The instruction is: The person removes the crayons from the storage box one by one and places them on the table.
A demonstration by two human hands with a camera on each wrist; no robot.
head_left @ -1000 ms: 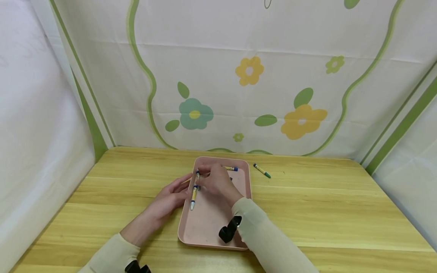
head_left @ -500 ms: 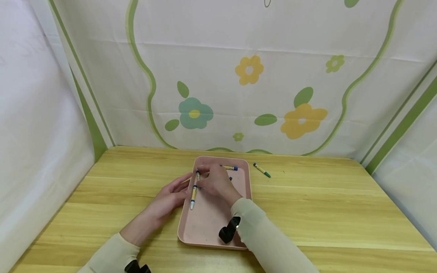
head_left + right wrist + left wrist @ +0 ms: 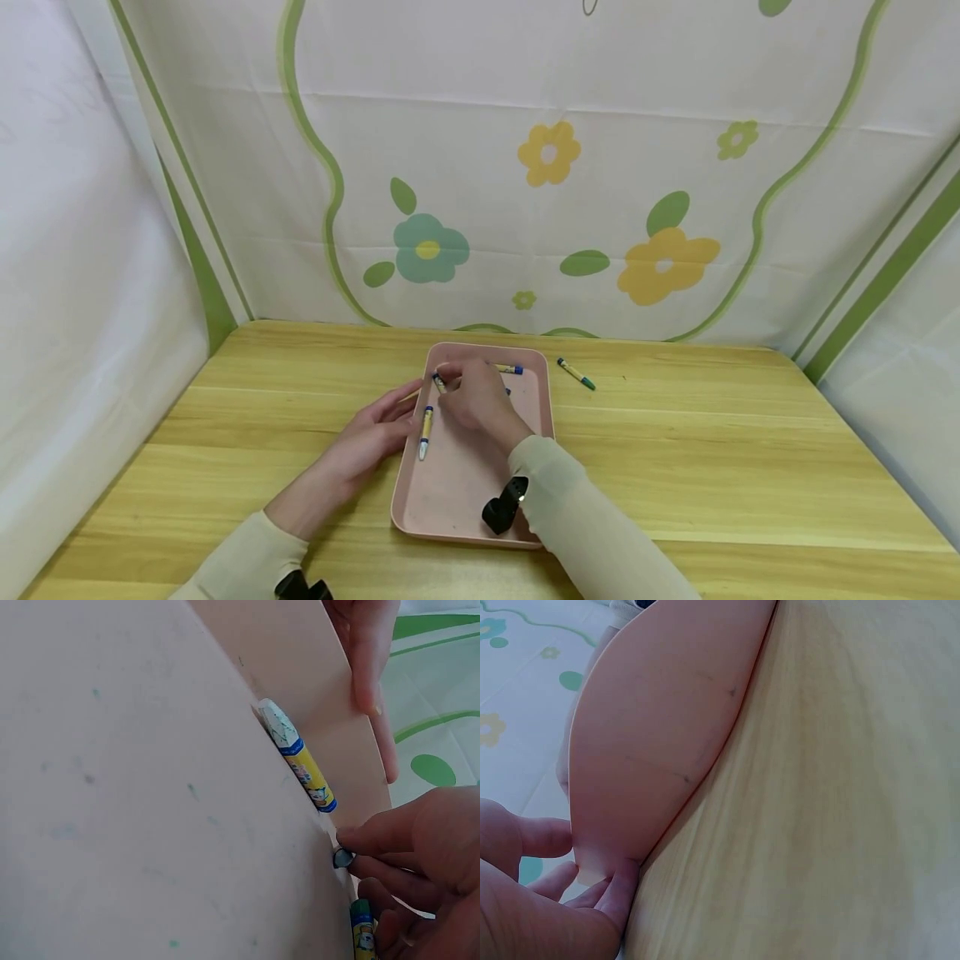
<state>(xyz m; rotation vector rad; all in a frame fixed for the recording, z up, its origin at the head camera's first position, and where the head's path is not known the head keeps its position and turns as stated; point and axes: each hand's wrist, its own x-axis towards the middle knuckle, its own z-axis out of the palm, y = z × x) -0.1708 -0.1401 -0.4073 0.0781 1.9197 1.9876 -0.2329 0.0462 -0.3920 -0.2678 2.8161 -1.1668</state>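
Observation:
My right hand [image 3: 477, 398] reaches into the pink tray [image 3: 457, 500] and pinches a crayon [image 3: 439, 383] near the left wall. In the right wrist view, thumb and finger hold this crayon [image 3: 343, 859] by one end. A white-tipped crayon [image 3: 300, 757] with a yellow and blue wrapper lies along the same wall. Just below the pinching fingers sits a green-tipped crayon [image 3: 363, 930]. My left hand [image 3: 375, 429] rests its fairly straight fingers against the outside of the tray's left wall; the left wrist view shows these fingers [image 3: 619, 896] at the wall.
Another crayon [image 3: 510, 369] lies at the tray's back, and a blue crayon end [image 3: 507, 391] peeks out behind the right hand. On the wooden table [image 3: 712, 450], right of the tray, lies a green-tipped crayon [image 3: 576, 374]. A flowered curtain [image 3: 480, 167] hangs behind.
The pinched crayon has turned: its near end has swung right, away from the white-tipped crayon, under my right hand. My left hand and the tray have stayed put.

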